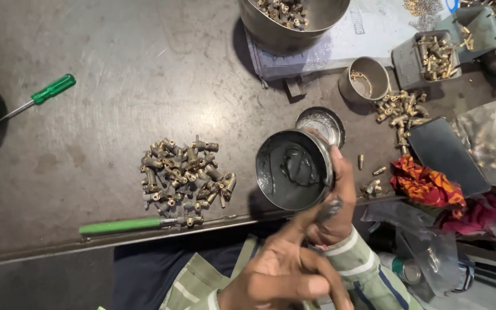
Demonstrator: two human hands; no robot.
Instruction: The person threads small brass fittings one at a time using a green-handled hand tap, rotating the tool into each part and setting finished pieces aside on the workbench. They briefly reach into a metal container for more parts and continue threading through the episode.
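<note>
A round metal tin (293, 169) of dark grey grease is held tilted just above the near edge of the counter (104, 69), its open mouth turned towards the camera. It is clasped by the right hand (335, 201), whose grip is wrapped around the tin's right wall with the thumb lying along the rim. The tin is judged stiff and fairly light, but its smeared rim and wall are likely slippery, so the outer wall, well below the rim, seems the safest place to be held. The left hand (285, 275) is seen nearest the camera, one greasy finger (325, 211) stretched out towards the tin's lower rim; nothing is pinched in it.

Just behind the tin its lid (320, 123) lies flat on the counter. To the left, a heap of small brass fittings (183, 178) is piled beside a green-handled tool (123, 225). Further left a green screwdriver (44, 95) lies well apart. At the far right, more fittings are held in a small cup (364, 79) and grey trays (431, 57), with a coloured cloth (426, 185) nearer.
</note>
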